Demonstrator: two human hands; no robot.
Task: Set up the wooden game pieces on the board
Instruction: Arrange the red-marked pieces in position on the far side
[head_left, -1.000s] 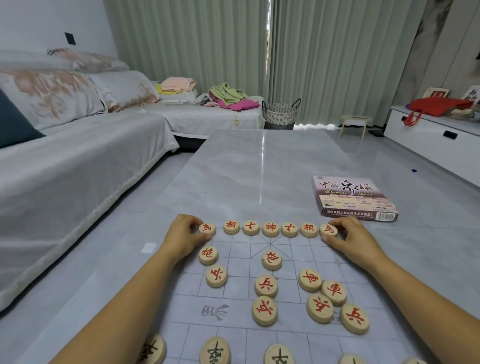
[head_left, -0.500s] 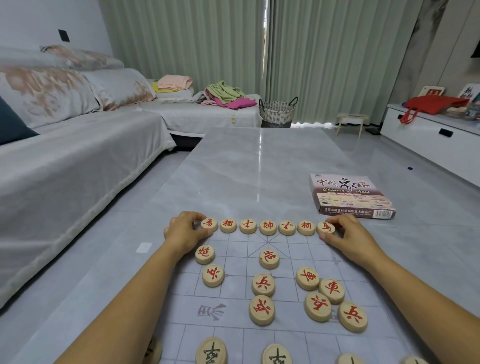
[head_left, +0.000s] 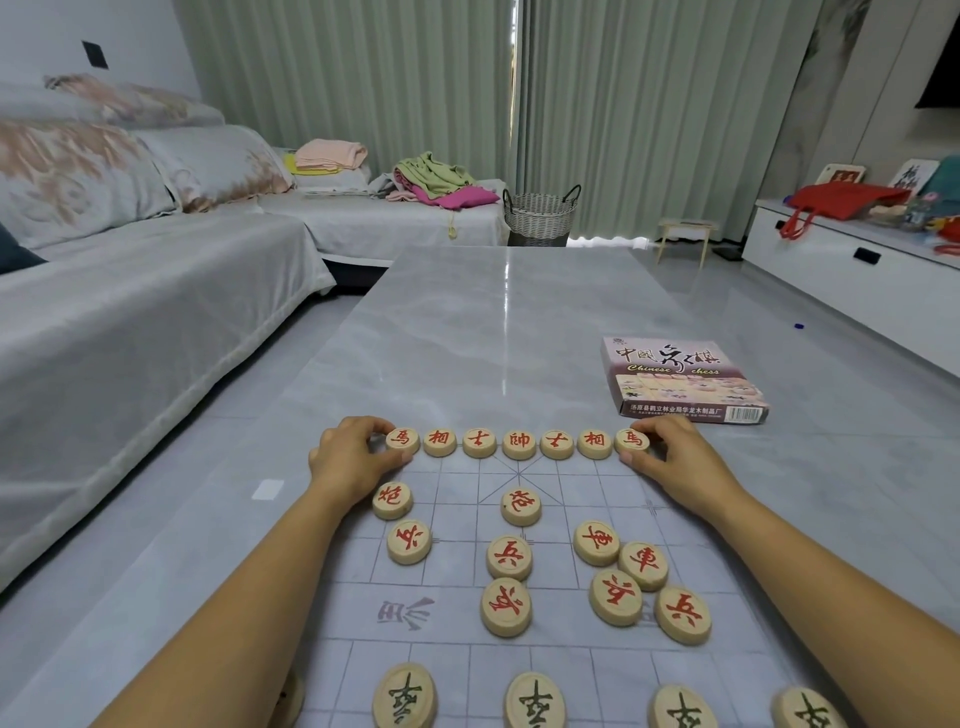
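Along the far edge of the thin printed board (head_left: 457, 613), seven red-lettered discs (head_left: 518, 444) stand in one tight row, rim to rim. The left hand (head_left: 353, 462) pinches the left-end disc (head_left: 402, 439) between thumb and curled fingers. The right hand (head_left: 675, 462) pinches the right-end disc (head_left: 631, 440) the same way. Both hands cover the board's far corners.

Nine loose red discs (head_left: 520, 505) lie across the middle squares, four of them bunched together under the right forearm. Black-lettered discs (head_left: 535, 701) line the near edge.

Beyond the row the glossy grey tabletop (head_left: 467, 338) runs on to its far edge. A Chinese chess box (head_left: 680, 382) lies near its right edge, just beyond the right hand. A covered sofa (head_left: 130, 338) flanks the left side across a strip of floor.
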